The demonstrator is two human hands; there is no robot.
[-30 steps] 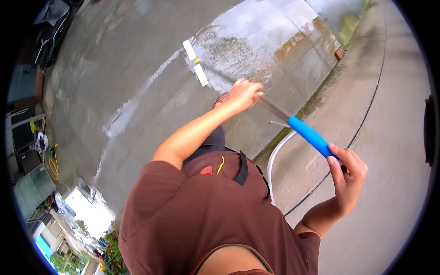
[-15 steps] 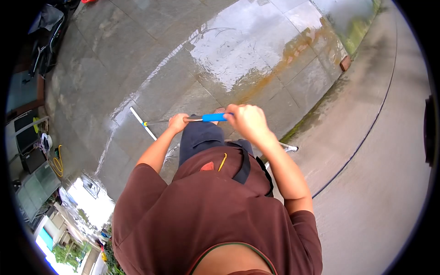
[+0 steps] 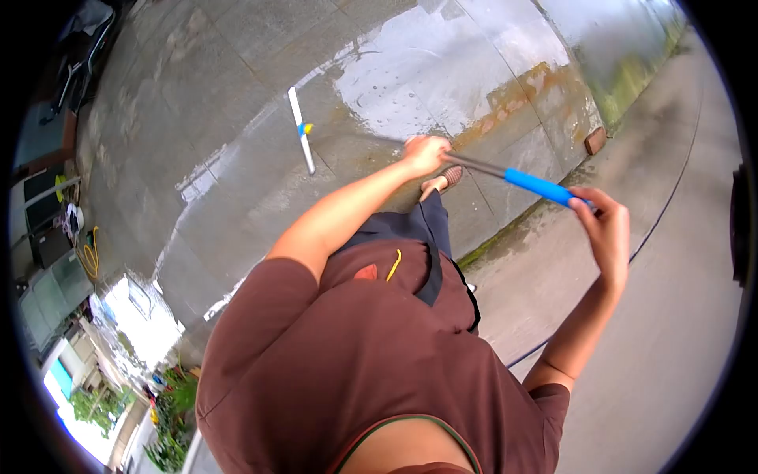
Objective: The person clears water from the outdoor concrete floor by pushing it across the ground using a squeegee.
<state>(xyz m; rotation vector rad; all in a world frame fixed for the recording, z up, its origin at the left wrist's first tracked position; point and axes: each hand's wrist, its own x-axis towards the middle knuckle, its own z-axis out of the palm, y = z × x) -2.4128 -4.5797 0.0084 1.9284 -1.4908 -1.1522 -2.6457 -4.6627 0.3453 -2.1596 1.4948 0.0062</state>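
Head view, sole listing. Handling one long-handled squeegee [image 3: 477,164] (or a flat mop; too blurred to say for certain), slanting across in front of the body. Wrapping the left hand [image 3: 427,155] around the bare metal stretch of the pole; pinching the far end of the blue grip [image 3: 538,188] between thumb and fingers of the right hand [image 3: 606,220]. Holding both hands well apart, each closed on the tool. Ending, out to the left front, in a white bar [image 3: 297,110] with a yellow and blue joint [image 3: 306,129], lying over the grey paving [image 3: 237,87] (contact with the ground not certain). Listing nearby: a shiny puddle [image 3: 395,87] beyond the bar, a rust-brown streak [image 3: 509,107], a loose brick [image 3: 596,141] at the paving's edge, a sandalled foot [image 3: 452,177] just below the left hand. Apparently working the bar over wet ground, mid-stroke. Probably calling for steady pressure through the left hand, steering from the grip's end, and minding the foot.
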